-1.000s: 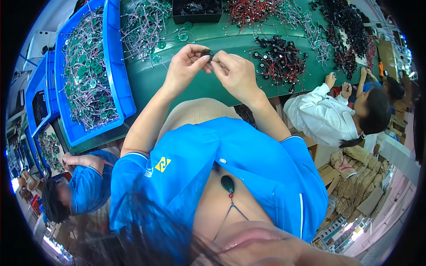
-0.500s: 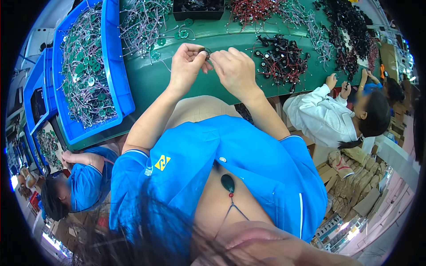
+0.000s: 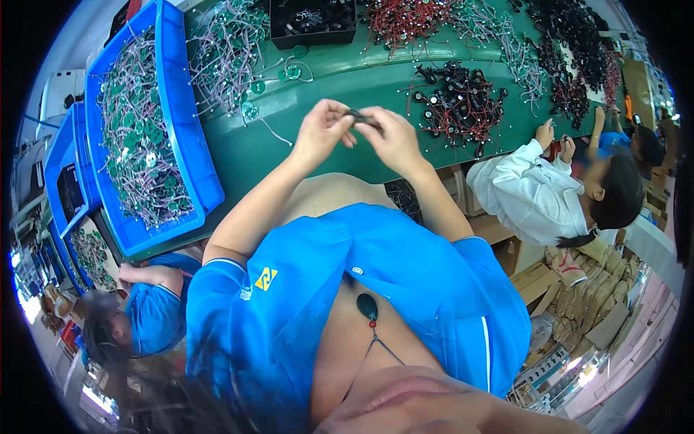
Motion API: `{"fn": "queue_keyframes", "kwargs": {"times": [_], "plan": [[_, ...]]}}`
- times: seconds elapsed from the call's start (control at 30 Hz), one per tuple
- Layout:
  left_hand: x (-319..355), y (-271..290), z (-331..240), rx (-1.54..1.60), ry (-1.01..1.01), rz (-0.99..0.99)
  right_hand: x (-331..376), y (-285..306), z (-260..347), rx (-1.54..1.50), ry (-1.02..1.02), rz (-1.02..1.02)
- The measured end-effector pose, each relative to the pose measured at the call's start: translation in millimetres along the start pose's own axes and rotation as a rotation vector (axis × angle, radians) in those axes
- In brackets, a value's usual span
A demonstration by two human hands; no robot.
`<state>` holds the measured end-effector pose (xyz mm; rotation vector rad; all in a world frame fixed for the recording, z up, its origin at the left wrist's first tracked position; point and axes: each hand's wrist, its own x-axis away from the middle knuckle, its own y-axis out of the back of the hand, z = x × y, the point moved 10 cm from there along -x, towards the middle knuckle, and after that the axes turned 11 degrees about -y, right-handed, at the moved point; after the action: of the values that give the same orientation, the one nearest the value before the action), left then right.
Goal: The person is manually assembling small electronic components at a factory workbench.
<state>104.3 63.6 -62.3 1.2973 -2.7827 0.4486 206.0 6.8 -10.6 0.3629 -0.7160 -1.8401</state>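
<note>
My left hand (image 3: 322, 133) and my right hand (image 3: 392, 137) meet above the green table, fingertips pinched on one small dark part (image 3: 357, 116). It looks like a thin black piece, perhaps with wire; the fingers hide most of it. Just right of my hands lies a heap of black parts with red wires (image 3: 461, 105). Left of them, a few green round circuit boards with pale wires (image 3: 249, 110) lie at the edge of a larger pile (image 3: 230, 50).
A blue bin (image 3: 204, 163) full of wired green boards stands at the left. At the back are a black box (image 3: 312, 36) of dark parts and a red-wired heap (image 3: 406, 20). A person in a white top (image 3: 524, 189) works at the right, another in blue (image 3: 155, 315) at the left.
Both hands have come a little closer to my body with the small dark part, and my right fingers have turned over it. The whole view has shifted slightly.
</note>
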Motion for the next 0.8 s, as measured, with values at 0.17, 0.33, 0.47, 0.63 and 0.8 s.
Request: {"fn": "queue_keyframes", "kwargs": {"times": [0.17, 0.33, 0.47, 0.63, 0.8], "plan": [[-36, 31, 13, -0.238, -0.032, -0.043, -18, 100, -75, 0.3, -0.139, -0.417], [-95, 87, 2, -0.422, -0.098, -0.205, -39, 140, -106, 0.643, -0.212, -0.576], [-134, 108, -13, -0.627, -0.185, -0.282, -109, 80, -56, 0.406, 0.168, -0.42], [-157, 122, -11, -0.627, -0.248, -0.354, -212, -3, -45, 0.432, 0.413, -0.354], [-162, 151, -19, -0.796, -0.3, -0.404, -275, -64, -85, 0.946, 0.303, -0.096]]}}
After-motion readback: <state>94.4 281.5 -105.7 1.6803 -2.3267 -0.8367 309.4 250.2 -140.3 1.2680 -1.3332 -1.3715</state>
